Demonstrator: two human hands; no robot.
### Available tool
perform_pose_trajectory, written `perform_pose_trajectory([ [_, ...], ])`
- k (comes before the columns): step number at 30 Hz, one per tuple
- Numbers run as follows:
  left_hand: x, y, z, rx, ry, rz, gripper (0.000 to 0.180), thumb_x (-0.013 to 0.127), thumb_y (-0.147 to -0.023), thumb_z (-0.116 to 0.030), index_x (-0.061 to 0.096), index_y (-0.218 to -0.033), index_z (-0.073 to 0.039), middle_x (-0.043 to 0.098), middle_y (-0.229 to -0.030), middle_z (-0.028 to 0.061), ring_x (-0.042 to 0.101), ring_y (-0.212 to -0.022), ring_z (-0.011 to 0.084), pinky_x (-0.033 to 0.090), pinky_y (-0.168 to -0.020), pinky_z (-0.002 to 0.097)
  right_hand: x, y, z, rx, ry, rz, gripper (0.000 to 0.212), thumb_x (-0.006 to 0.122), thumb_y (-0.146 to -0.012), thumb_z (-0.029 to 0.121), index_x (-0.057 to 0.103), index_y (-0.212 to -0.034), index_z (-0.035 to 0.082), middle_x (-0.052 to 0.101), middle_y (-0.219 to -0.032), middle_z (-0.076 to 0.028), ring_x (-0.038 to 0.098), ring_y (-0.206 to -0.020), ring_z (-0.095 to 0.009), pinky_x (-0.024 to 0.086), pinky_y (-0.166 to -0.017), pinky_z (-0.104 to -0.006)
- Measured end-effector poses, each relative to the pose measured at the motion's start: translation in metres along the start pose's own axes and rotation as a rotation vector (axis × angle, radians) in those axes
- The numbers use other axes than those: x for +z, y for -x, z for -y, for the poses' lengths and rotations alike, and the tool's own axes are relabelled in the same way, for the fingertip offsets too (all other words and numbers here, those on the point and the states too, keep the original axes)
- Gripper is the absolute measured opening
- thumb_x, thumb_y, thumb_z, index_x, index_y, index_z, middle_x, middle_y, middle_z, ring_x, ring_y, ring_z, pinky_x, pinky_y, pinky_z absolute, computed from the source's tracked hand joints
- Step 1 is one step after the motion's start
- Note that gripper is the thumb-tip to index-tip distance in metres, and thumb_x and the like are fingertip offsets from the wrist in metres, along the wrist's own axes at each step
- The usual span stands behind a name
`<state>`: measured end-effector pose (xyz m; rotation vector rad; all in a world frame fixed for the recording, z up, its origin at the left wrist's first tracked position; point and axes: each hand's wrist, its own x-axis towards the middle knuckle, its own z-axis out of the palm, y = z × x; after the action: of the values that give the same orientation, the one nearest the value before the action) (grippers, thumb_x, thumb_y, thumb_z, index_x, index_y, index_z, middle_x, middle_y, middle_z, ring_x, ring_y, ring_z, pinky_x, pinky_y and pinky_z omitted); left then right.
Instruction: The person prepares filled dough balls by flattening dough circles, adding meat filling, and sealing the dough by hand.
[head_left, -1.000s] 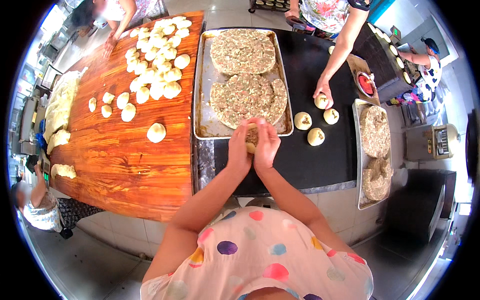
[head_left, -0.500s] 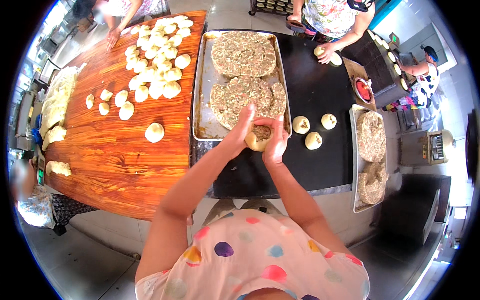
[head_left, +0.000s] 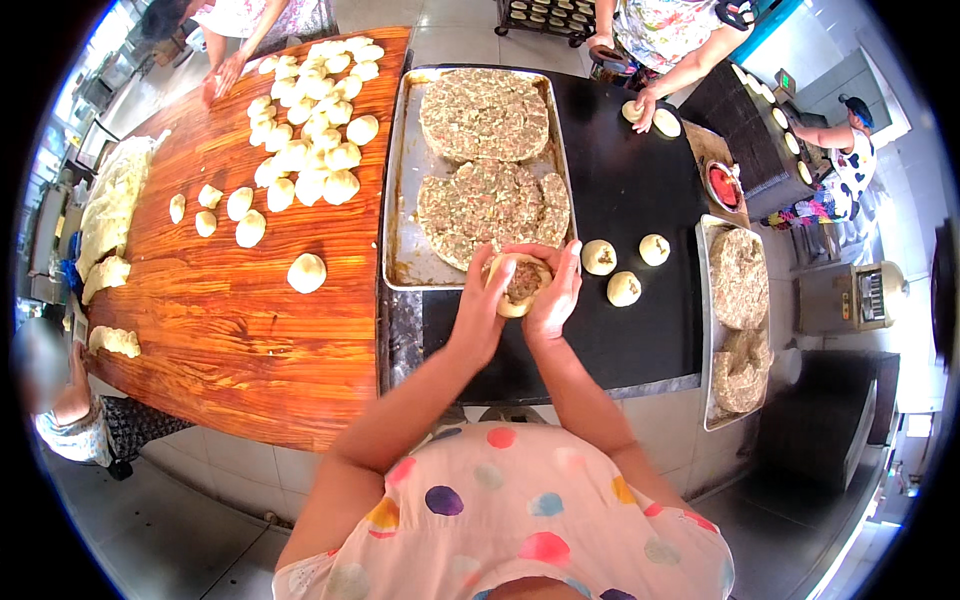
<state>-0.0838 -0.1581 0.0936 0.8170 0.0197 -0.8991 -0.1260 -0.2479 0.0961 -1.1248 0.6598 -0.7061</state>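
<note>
Both hands cup one stuffed dough round (head_left: 520, 284).
Left hand (head_left: 487, 305) and right hand (head_left: 556, 296) fingers now spread apart around it; earlier pressed together, filling now exposed, near metal tray (head_left: 398, 190).

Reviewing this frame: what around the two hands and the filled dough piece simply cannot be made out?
- Head view: the underside of the dough piece is covered by the left hand and right hand.
- The near edge of the metal tray of meat filling is partly hidden behind both hands.
- The side tray bends near the picture's rim; its contents are too distorted to name.
- Whether the three small buns are fully sealed is too small to tell.
</note>
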Motion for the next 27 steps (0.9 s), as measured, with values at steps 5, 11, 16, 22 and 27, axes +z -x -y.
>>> perform_pose_trajectory([
  [5,-0.011,0.0,-0.012,-0.076,0.058,0.073,0.044,0.06,-0.097,-0.025,0.045,-0.135,-0.009,0.057,-0.123,0.0063,0.058,-0.115,0.0187,0.05,-0.096,0.0363,0.0,0.008,0.013,-0.136,0.195,0.321,0.052,0.049,-0.099,0.043,0.054,-0.13,0.002,0.06,-0.125,-0.012,0.057,-0.114,-0.022,0.042,-0.101,-0.0342],
  [11,-0.015,-0.008,-0.052,-0.284,-0.117,0.378,0.049,0.063,-0.096,-0.022,0.043,-0.138,-0.007,0.055,-0.127,0.0051,0.058,-0.115,0.0175,0.049,-0.097,0.0339,-0.011,0.013,0.03,-0.604,0.706,0.424,0.073,0.088,-0.064,0.011,0.052,-0.127,0.006,0.058,-0.122,-0.016,0.058,-0.113,-0.034,0.048,-0.098,-0.0397],
  [16,-0.014,0.012,-0.039,-0.318,0.007,0.344,0.051,0.064,-0.096,-0.021,0.042,-0.139,-0.007,0.056,-0.127,0.004,0.057,-0.116,0.0137,0.05,-0.094,0.0315,-0.015,0.02,0.034,-0.696,0.837,0.439,0.088,0.091,-0.06,0.015,0.046,-0.135,0.005,0.055,-0.13,-0.016,0.054,-0.122,-0.037,0.044,-0.104,-0.0432],
  [22,-0.006,-0.003,-0.06,-0.396,-0.442,0.549,0.061,0.067,-0.094,-0.029,0.035,-0.141,-0.008,0.055,-0.124,0.0045,0.055,-0.112,0.0119,0.051,-0.088,0.0304,-0.022,0.004,0.054,-0.839,0.857,0.658,0.075,0.089,-0.059,0.017,0.056,-0.126,0.005,0.062,-0.123,-0.013,0.059,-0.115,-0.036,0.045,-0.105,-0.0464],
  [27,0.001,0.009,-0.06,-0.208,-0.621,0.437,0.058,0.058,-0.099,-0.032,0.034,-0.144,-0.005,0.051,-0.132,0.0063,0.051,-0.121,0.0144,0.046,-0.098,0.0288,-0.014,0.01,0.056,-0.883,0.78,0.574,0.063,0.085,-0.06,0.01,0.061,-0.118,0.005,0.065,-0.116,-0.013,0.063,-0.107,-0.035,0.049,-0.1,-0.0448],
])
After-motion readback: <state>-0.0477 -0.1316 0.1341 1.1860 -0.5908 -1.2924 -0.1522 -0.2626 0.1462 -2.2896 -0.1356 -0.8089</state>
